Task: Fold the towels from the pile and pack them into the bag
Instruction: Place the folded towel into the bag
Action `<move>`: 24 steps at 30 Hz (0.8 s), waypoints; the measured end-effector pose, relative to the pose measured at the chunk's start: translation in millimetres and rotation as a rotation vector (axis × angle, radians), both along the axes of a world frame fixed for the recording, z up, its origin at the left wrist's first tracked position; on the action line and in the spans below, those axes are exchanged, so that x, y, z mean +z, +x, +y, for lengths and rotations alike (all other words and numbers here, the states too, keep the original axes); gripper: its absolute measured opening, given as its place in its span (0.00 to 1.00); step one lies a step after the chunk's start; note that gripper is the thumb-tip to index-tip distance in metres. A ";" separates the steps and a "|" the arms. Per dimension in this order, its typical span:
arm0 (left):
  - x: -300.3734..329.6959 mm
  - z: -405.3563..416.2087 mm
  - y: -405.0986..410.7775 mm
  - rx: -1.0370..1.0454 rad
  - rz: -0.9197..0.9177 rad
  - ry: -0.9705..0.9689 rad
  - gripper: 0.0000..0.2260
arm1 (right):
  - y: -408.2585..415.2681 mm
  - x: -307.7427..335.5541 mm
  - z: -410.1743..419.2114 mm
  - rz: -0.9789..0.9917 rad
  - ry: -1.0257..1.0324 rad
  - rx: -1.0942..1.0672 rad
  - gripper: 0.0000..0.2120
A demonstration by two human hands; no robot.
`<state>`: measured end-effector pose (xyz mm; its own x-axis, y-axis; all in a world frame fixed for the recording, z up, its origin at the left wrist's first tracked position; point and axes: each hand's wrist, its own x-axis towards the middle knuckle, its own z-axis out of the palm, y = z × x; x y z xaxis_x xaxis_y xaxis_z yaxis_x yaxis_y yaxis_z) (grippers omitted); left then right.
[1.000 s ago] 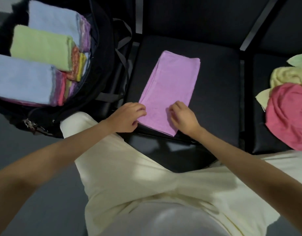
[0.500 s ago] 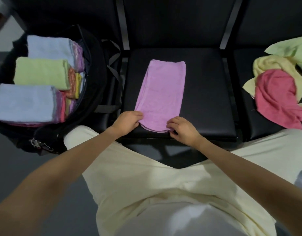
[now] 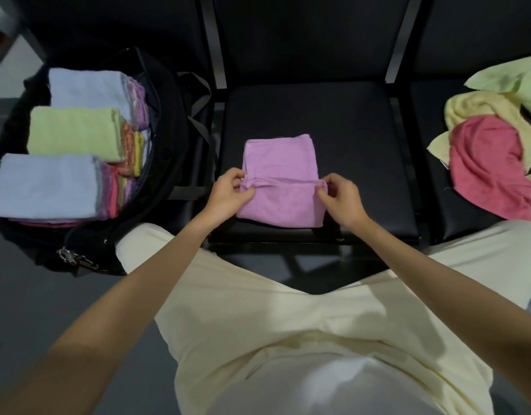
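Both our hands pinch the pink towel: our left hand (image 3: pixel 230 193) grips the left end of its folded edge, our right hand (image 3: pixel 340 197) the right end, fingers curled on the cloth. We see the pink towel (image 3: pixel 280 179) lying on the middle black seat (image 3: pixel 363 151), its near half doubled over. Left of that seat stands the open black bag (image 3: pixel 168 115) packed with folded towels (image 3: pixel 74 134). Right of the seat lies the loose pile (image 3: pixel 492 145).
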<state>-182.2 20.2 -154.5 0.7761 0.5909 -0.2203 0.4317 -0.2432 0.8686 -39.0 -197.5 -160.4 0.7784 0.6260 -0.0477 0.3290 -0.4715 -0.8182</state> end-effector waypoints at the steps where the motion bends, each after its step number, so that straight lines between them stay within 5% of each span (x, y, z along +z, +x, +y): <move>1: -2.9 0.5 7.4 0.067 0.026 0.010 0.13 | 4.3 -1.2 6.0 -0.013 -0.015 -0.039 0.05; 10: -26.9 -12.8 22.6 0.186 0.383 0.211 0.16 | 15.9 -31.0 37.5 -0.071 -0.366 -0.107 0.09; 13: -25.9 -17.5 10.8 0.141 0.361 0.449 0.17 | 15.4 -31.2 32.2 -0.157 -0.350 -0.097 0.09; 18: -22.7 -12.1 -20.5 -0.337 -0.054 0.891 0.12 | 4.4 -24.3 1.0 -0.468 -0.209 0.262 0.16; 21: -29.8 -7.4 -30.4 -0.597 0.087 0.848 0.20 | -0.4 -30.3 -13.6 -0.502 -0.280 0.534 0.23; 24: -31.9 -7.0 -31.9 -0.643 0.234 0.790 0.25 | -1.5 -34.5 -13.0 -0.496 -0.443 0.624 0.28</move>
